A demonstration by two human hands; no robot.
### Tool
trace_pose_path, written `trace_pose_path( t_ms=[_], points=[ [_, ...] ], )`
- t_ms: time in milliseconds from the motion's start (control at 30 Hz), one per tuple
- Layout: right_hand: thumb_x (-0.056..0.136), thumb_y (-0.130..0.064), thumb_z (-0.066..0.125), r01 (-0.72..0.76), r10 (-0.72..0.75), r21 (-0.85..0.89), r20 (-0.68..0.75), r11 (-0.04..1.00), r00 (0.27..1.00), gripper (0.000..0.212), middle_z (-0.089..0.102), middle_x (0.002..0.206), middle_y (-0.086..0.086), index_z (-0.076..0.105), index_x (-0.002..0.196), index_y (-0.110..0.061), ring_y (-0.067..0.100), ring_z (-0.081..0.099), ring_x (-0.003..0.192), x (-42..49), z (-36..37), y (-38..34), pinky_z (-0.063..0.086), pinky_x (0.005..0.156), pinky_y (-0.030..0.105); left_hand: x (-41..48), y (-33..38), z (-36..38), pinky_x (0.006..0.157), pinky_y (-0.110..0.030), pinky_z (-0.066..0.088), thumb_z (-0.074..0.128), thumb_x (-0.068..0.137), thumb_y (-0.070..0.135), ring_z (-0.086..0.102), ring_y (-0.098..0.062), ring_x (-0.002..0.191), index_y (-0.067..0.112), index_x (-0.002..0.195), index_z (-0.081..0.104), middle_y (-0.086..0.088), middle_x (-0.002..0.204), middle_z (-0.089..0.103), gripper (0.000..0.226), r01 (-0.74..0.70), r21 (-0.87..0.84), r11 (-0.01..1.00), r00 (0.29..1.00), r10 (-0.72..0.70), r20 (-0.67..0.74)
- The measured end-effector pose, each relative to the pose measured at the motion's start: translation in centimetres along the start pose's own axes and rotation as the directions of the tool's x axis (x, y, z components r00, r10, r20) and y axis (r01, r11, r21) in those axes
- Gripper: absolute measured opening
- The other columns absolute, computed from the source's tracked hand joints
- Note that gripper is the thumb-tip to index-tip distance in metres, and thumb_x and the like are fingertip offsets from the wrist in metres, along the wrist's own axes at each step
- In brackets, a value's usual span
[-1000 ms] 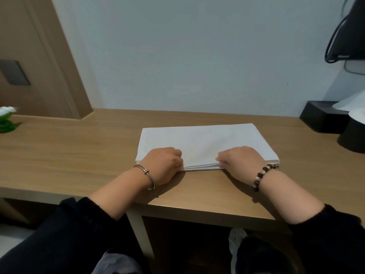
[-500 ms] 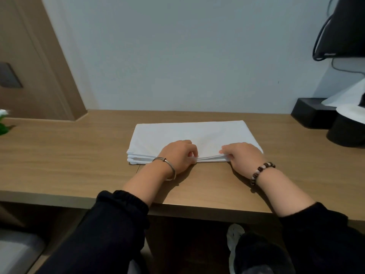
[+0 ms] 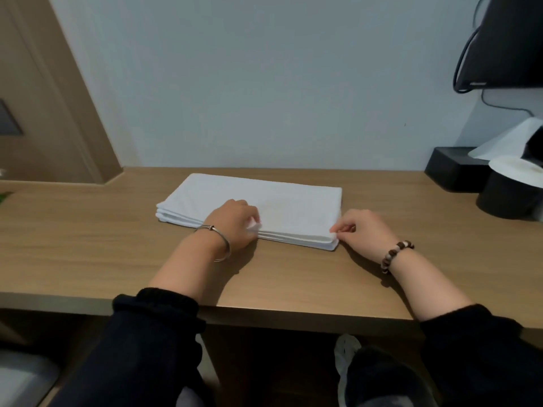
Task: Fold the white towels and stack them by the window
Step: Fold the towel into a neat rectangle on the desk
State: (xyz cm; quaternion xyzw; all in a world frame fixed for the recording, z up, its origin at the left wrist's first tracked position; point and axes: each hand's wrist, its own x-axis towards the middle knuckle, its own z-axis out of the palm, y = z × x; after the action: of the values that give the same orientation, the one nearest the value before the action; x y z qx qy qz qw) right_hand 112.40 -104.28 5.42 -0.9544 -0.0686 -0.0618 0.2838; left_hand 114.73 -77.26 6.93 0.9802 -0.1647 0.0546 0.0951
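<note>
Item: folded white towel [image 3: 264,201], several layers, lying flat on the wooden worktop [image 3: 88,245] at centre, its long axis running from 9 to 3 o'clock and slightly skewed. The far edge sits near the pale wall [image 3: 264,83]. The layered edges show along the near side and at the left end.

Left hand [image 3: 235,223]: at 6 o'clock of the towel, on the near edge around its middle, fingers curled and pinching the top layers, a small fold of cloth showing between the fingertips. A silver bangle [image 3: 219,242] circles the wrist, and the black sleeve [image 3: 155,318] is pushed up the forearm.

Right hand [image 3: 363,233]: at the towel's near right corner, about 4 o'clock of it. Thumb and forefinger are closed together touching the corner's edge; whether cloth is actually held between them cannot be told. A beaded bracelet [image 3: 395,255] of dark and light beads is on the wrist.

Surroundings: a black box [image 3: 452,171] at 2 o'clock on the worktop, against the wall. A black cylindrical container [image 3: 508,198] with white material on top stands just beside it. A dark screen [image 3: 511,39] with a cable is mounted at upper right. A wooden panel [image 3: 44,113] stands at 10 o'clock.
</note>
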Motion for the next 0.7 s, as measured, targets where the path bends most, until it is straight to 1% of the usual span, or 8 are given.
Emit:
trace_pose_path(
  t_ms=[100, 133, 200, 267, 367, 500, 633, 700],
  points=[
    [0.080, -0.017, 0.075, 0.056, -0.060, 0.067, 0.056, 0.996, 0.997, 0.004, 0.064, 0.080, -0.012, 0.076, 0.083, -0.018, -0.002, 0.055, 0.074, 0.2, 0.8, -1.5, 0.039, 0.066, 0.012, -0.3, 2.6, 0.3, 0.081, -0.023, 0.038, 0.068, 0.083, 0.030, 0.052, -0.014, 0.099, 0.024, 0.107, 0.068, 0.004, 0.104, 0.061, 0.025, -0.134, -0.073, 0.988, 0.991, 0.134, -0.010],
    [0.079, -0.016, 0.076, 0.065, -0.071, 0.080, 0.069, 0.995, 0.995, 0.003, 0.064, 0.079, -0.012, 0.076, 0.080, -0.019, -0.002, 0.054, 0.073, 0.3, 1.1, -1.8, 0.038, 0.065, 0.012, -0.4, 3.3, 0.5, 0.079, -0.022, 0.038, 0.068, 0.083, 0.030, 0.053, -0.013, 0.097, 0.023, 0.105, 0.069, 0.004, 0.103, 0.063, 0.023, -0.167, -0.081, 0.983, 0.986, 0.166, -0.011],
    [0.077, -0.014, 0.076, 0.078, -0.085, 0.106, 0.069, 0.991, 0.994, 0.011, 0.063, 0.078, -0.012, 0.071, 0.073, -0.023, 0.002, 0.056, 0.074, 0.3, 1.5, -2.2, 0.039, 0.066, 0.014, -0.7, 4.3, 1.0, 0.077, -0.022, 0.041, 0.069, 0.084, 0.030, 0.056, -0.012, 0.093, 0.021, 0.101, 0.072, 0.004, 0.100, 0.065, 0.019, -0.207, -0.112, 0.972, 0.978, 0.205, -0.033],
    [0.076, -0.012, 0.077, 0.076, -0.084, 0.137, 0.051, 0.988, 0.995, 0.020, 0.063, 0.078, -0.011, 0.064, 0.071, -0.026, 0.005, 0.058, 0.075, 0.1, 1.7, -2.1, 0.042, 0.066, 0.017, -1.0, 4.7, 1.3, 0.075, -0.021, 0.042, 0.070, 0.084, 0.030, 0.056, -0.010, 0.086, 0.020, 0.099, 0.072, 0.004, 0.097, 0.067, 0.018, -0.231, -0.147, 0.962, 0.972, 0.222, -0.075],
    [0.073, -0.012, 0.078, 0.062, -0.066, 0.148, 0.024, 0.987, 0.998, 0.024, 0.062, 0.077, -0.009, 0.057, 0.071, -0.025, 0.009, 0.059, 0.075, -0.5, 1.8, -2.0, 0.046, 0.065, 0.020, -1.2, 5.1, 1.5, 0.072, -0.020, 0.042, 0.070, 0.083, 0.028, 0.051, -0.006, 0.076, 0.020, 0.098, 0.072, 0.005, 0.093, 0.067, 0.017, -0.260, -0.189, 0.947, 0.962, 0.238, -0.131],
    [0.073, -0.013, 0.079, 0.074, -0.077, 0.120, 0.021, 0.990, 0.997, 0.027, 0.061, 0.076, -0.010, 0.056, 0.067, -0.026, 0.010, 0.059, 0.076, -0.7, 1.9, -2.1, 0.047, 0.066, 0.022, -1.1, 5.7, 1.7, 0.073, -0.024, 0.045, 0.068, 0.085, 0.021, 0.059, -0.013, 0.081, 0.018, 0.091, 0.075, 0.003, 0.093, 0.069, 0.010, -0.274, -0.189, 0.943, 0.958, 0.250, -0.140],
    [0.072, -0.014, 0.079, 0.067, -0.069, 0.118, 0.011, 0.991, 0.998, 0.026, 0.062, 0.077, -0.010, 0.057, 0.067, -0.026, 0.010, 0.060, 0.078, -0.7, 1.9, -2.0, 0.049, 0.070, 0.025, -0.9, 5.8, 1.9, 0.070, -0.023, 0.043, 0.068, 0.084, 0.021, 0.061, -0.014, 0.080, 0.016, 0.088, 0.075, 0.002, 0.089, 0.070, 0.010, -0.278, -0.188, 0.942, 0.944, 0.232, -0.234],
    [0.073, -0.015, 0.078, 0.070, -0.071, 0.102, 0.005, 0.992, 0.997, 0.022, 0.062, 0.079, -0.010, 0.058, 0.070, -0.024, 0.010, 0.059, 0.079, -0.8, 2.0, -2.2, 0.049, 0.070, 0.025, -1.0, 6.0, 2.2, 0.068, -0.021, 0.040, 0.066, 0.086, 0.023, 0.060, -0.013, 0.082, 0.016, 0.090, 0.075, 0.003, 0.092, 0.069, 0.012, -0.292, -0.159, 0.943, 0.941, 0.254, -0.224]
  ],
)
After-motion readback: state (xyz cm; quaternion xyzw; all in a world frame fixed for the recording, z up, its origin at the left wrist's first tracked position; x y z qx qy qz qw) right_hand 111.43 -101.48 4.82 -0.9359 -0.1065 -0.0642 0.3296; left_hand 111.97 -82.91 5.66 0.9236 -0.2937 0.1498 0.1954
